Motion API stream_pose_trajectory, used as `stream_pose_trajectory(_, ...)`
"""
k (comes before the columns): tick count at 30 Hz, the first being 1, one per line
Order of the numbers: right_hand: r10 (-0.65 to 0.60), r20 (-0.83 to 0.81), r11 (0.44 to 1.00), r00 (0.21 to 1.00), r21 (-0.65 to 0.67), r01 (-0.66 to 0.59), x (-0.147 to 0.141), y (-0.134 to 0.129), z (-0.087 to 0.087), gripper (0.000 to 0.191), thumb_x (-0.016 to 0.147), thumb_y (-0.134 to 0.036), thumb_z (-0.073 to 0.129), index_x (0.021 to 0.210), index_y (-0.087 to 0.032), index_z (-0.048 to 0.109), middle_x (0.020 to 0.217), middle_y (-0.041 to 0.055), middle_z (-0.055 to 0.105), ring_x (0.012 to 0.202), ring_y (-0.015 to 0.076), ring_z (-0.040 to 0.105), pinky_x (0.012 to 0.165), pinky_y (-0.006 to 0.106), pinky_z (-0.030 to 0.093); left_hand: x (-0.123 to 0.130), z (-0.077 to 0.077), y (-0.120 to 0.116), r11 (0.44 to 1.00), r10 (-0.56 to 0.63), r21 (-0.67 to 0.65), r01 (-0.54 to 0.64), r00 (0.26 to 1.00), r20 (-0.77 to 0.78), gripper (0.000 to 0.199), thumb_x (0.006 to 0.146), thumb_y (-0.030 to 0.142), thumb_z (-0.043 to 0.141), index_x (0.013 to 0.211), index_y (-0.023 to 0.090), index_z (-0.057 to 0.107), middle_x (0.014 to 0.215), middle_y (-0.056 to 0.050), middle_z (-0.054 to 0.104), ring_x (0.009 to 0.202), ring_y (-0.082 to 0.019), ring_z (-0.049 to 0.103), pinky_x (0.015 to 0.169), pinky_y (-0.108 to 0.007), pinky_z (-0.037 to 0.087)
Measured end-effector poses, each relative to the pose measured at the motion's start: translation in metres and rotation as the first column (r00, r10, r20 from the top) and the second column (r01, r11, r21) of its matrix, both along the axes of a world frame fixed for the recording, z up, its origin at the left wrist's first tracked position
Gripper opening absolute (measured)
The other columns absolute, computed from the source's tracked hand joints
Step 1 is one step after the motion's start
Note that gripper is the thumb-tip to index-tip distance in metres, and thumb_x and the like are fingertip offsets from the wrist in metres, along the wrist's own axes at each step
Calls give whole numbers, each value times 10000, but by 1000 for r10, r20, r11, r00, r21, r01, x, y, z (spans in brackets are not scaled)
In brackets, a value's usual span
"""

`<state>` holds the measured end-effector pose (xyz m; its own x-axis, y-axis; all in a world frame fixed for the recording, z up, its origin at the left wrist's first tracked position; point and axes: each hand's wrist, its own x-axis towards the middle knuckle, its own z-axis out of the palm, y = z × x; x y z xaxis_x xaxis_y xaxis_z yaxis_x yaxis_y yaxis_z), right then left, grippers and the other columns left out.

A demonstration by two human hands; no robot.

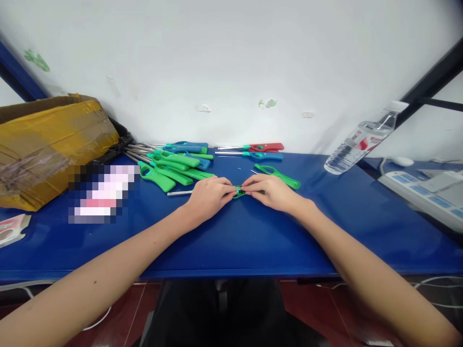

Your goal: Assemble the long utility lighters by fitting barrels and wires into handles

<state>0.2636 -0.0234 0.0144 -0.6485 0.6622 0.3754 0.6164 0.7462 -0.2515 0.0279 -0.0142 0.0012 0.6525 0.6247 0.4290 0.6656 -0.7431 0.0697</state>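
My left hand (209, 197) and my right hand (273, 192) meet over the middle of the blue table, fingertips pinched on a green long-neck lighter (237, 194). Its metal tube (180, 193) sticks out to the left from under my left hand. Most of its handle is hidden by my fingers, and the small part between them is too small to make out. Just behind my right hand lies a hollow green handle shell (278, 175), with a thin metal pin (254, 172) near its left end.
Several green lighters (173, 168) and blue ones (188, 145) are piled left of centre. Behind lie a red lighter (267, 146) and another blue one (265, 155). A taped cardboard box (54, 149) stands left; a water bottle (361, 142) and power strip (423, 193) are right.
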Motion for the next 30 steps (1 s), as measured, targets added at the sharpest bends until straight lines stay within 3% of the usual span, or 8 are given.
stream_pose_trajectory(12, 22, -34, 998, 999, -53, -24, 2, 2, 1, 310, 946, -123, 519, 1071, -240, 777, 1103, 51, 753, 958, 206, 708, 877, 370, 565, 6, -1, -7, 996, 68, 57, -70, 997, 32, 187, 938, 272, 602, 949, 261, 788, 982, -15, 758, 808, -175, 683, 636, -260, 466)
stream_pose_trajectory(20, -7, -170, 991, 985, -131, -16, 5, 9, 0, 154, 920, -220, 627, 927, -214, 781, 1004, 49, 782, 918, 195, 734, 873, 316, 563, 6, 2, -8, 997, 80, 12, -80, 997, 20, 205, 950, 335, 599, 1008, 263, 781, 1001, -14, 760, 814, -189, 699, 623, -264, 454)
stream_pose_trajectory(30, 37, -176, 995, 984, -87, -53, 5, 9, -5, 175, 933, -225, 614, 931, -223, 789, 1019, 57, 776, 906, 192, 732, 865, 329, 568, 9, 0, -12, 991, 130, 7, -131, 990, 56, 172, 940, 306, 612, 952, 264, 778, 1005, 0, 763, 777, -186, 695, 549, -269, 391)
